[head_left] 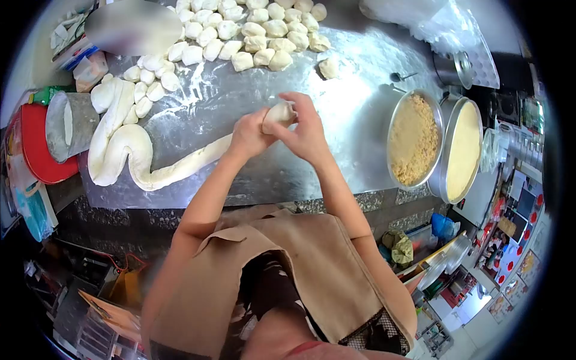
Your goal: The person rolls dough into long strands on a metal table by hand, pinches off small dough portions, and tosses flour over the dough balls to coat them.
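A long rope of dough (141,157) winds in curves over the left part of the metal table and runs up to my hands. My left hand (251,133) is wrapped round the rope near its end. The dough end (279,117) sticks out between both hands. My right hand (301,131) holds that end from the right, thumb in front and fingers behind. Many cut dough pieces (275,28) lie beyond my hands at the back, and one single piece (329,68) sits a little apart to their right.
On the right of the metal table (354,150) stand a pan of crumbly filling (414,138) and a pan with a smooth pale yellow surface (465,150). A metal container (71,126) stands at the left edge. Plastic bags (432,21) and a pot (454,69) are at the back right.
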`<state>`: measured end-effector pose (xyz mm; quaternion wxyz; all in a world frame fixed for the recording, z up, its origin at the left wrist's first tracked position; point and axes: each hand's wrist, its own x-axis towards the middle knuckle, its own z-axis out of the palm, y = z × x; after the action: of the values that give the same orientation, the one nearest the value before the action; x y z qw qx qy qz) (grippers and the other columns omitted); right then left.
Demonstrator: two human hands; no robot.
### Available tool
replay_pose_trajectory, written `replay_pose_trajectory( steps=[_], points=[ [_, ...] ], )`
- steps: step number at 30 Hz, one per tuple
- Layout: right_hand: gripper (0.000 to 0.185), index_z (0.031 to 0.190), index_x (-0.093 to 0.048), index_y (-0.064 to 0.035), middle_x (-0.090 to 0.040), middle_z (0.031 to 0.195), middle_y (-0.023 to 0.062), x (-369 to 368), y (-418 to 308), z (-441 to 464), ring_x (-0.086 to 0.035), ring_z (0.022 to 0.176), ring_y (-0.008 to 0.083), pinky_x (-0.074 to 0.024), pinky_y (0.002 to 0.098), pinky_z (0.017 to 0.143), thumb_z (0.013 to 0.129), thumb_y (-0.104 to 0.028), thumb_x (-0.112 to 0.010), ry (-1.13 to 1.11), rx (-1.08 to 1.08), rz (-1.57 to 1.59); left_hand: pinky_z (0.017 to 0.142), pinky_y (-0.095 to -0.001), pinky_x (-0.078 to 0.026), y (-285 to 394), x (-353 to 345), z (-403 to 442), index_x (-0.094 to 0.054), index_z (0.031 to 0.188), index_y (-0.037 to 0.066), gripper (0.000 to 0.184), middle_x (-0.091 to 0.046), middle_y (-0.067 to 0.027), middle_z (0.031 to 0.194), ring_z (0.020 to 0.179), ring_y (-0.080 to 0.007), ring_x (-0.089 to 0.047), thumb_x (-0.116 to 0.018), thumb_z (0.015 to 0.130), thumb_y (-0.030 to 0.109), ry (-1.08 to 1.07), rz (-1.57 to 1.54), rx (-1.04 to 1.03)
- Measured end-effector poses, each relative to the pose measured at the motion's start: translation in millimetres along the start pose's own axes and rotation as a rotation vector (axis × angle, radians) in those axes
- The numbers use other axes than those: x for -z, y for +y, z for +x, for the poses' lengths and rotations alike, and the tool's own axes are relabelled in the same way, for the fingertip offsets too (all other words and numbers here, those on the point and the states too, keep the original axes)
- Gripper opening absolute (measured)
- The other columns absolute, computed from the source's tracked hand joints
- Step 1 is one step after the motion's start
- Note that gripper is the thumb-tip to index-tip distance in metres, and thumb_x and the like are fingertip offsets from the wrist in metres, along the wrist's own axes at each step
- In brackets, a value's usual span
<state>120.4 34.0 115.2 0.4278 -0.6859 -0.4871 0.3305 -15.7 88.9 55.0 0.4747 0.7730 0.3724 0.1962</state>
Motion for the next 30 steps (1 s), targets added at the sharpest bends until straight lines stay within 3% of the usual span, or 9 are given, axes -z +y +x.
replay_pose_trajectory(
  steps=[2,9,13,15,18,22,24,27,30],
  points=[
    [0.021,0.09,-0.063,-0.0078,-0.06,0.085,0.0115,-12.3,0.7,0.2,-0.06,0.077,0.0327,-0.0511,0.0369,0.064,0.075,-0.02,-0.072,0.137,0.269,-0.255,0.068,-0.0453,-0.052,13.0,3.6,-0.2,-0.063,0.098,0.01,0.032,-0.068,-0.0146,0.084,0.08,-0.0366,-0.065,-0.074,0.071,0.023,-0.024,0.022,0.099],
    [0.012,0.076,-0.058,-0.0068,-0.057,0.078,0.0121,-32.7,39.0,7.6,-0.058,0.072,0.0333,-0.0486,0.0443,0.061,0.076,-0.016,-0.066,0.278,0.31,-0.317,0.063,-0.0439,-0.051,10.3,-4.0,4.1,-0.065,0.086,0.01,0.021,-0.066,-0.0141,0.077,0.075,-0.0366,-0.064,-0.071,0.068,0.021,0.103,0.106,-0.07],
    [0.02,0.092,-0.06,-0.0044,-0.058,0.094,0.0186,-2.1,103.6,65.2,-0.058,0.085,0.0393,-0.0485,0.0481,0.073,0.077,-0.018,-0.063,0.498,-0.186,-0.43,0.065,-0.0347,-0.051,49.6,0.1,-4.0,-0.058,0.077,0.007,0.017,-0.064,-0.0094,0.073,0.069,-0.029,-0.065,-0.072,0.072,0.014,0.048,-0.017,-0.192],
    [0.038,0.112,-0.058,-0.0041,-0.053,0.114,0.023,11.3,95.0,61.9,-0.055,0.1,0.0411,-0.0485,0.0478,0.083,0.077,-0.02,-0.062,0.553,0.096,-0.549,0.072,-0.0372,-0.051,29.1,2.7,0.1,-0.059,0.082,0.008,0.022,-0.065,-0.0133,0.088,0.08,-0.0311,-0.065,-0.075,0.073,0.02,0.082,-0.185,0.111],
    [0.055,0.124,-0.055,-0.011,-0.043,0.132,0.0241,19.0,75.5,9.2,-0.046,0.117,0.0409,-0.045,0.0455,0.094,0.071,-0.017,-0.07,-0.184,0.031,-0.506,0.085,-0.0366,-0.048,-7.5,2.5,6.6,-0.059,0.089,0.006,0.028,-0.061,-0.0154,0.11,0.098,-0.0299,-0.062,-0.077,0.075,0.022,0.261,-0.18,-0.124],
    [0.047,0.112,-0.06,-0.0052,-0.062,0.106,0.0106,-21.5,27.4,-8.0,-0.058,0.101,0.0223,-0.0476,0.0361,0.087,0.069,-0.013,-0.075,-0.251,-0.059,0.186,0.093,-0.0393,-0.044,-0.1,5.4,0.2,-0.058,0.096,0.004,0.035,-0.053,-0.0156,0.126,0.112,-0.0288,-0.056,-0.079,0.073,0.02,0.023,-0.471,-0.115],
    [0.041,0.108,-0.06,-0.0024,-0.063,0.098,0.0081,-16.6,27.1,-8.2,-0.06,0.086,0.0163,-0.0504,0.0301,0.075,0.071,-0.014,-0.076,-0.229,-0.456,0.41,0.088,-0.0363,-0.047,5.9,12.1,-11.3,-0.06,0.093,0.005,0.03,-0.06,-0.015,0.116,0.104,-0.0277,-0.06,-0.077,0.073,0.019,-0.031,-0.353,0.029],
    [0.036,0.101,-0.06,-0.0008,-0.063,0.095,0.0064,-7.8,4.4,-14.5,-0.061,0.081,0.0142,-0.0509,0.0281,0.067,0.074,-0.018,-0.076,-0.138,-0.339,-0.007,0.075,-0.0373,-0.05,7.3,12.3,-10.0,-0.061,0.099,0.005,0.033,-0.067,-0.0156,0.095,0.085,-0.0329,-0.065,-0.076,0.071,0.017,-0.158,0.134,0.169],
    [0.025,0.092,-0.061,-0.0024,-0.062,0.087,0.0096,-28.2,-6.2,-14.6,-0.063,0.076,0.0234,-0.0512,0.0323,0.065,0.076,-0.017,-0.074,0.098,0.042,-0.241,0.068,-0.0444,-0.051,-0.6,12.6,-13.1,-0.06,0.102,0.008,0.038,-0.068,-0.0157,0.084,0.077,-0.0407,-0.063,-0.073,0.072,0.026,-0.096,0.032,0.056]
  ],
)
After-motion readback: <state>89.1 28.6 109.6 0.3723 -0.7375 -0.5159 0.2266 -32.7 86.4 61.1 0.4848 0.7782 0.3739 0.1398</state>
